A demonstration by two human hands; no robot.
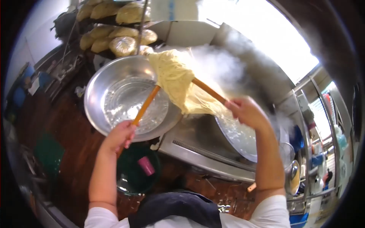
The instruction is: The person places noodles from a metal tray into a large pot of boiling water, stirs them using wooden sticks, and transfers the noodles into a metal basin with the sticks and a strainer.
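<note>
A big mass of pale yellow noodles [173, 74] hangs in the air on two wooden sticks, between a wide metal basin and a steaming wok. My left hand [121, 136] is closed round the left wooden stick [146, 104], which slants up into the noodles. Round the right wooden stick [209, 91] my right hand [247, 111] is closed too. Some strands trail down toward the wok [243, 138], which holds bubbling liquid. Clear water shows in the metal basin [95, 95] on the left. The sticks' far ends are hidden by the noodles.
Below the basin stands a dark green tub [129, 171] with a pink cup [146, 166] in it. Bagged noodles [123, 45] fill a rack at the back. A metal shelf [311, 195] with bowls and bottles runs along the right. Steam [224, 57] rises over the stove [190, 152].
</note>
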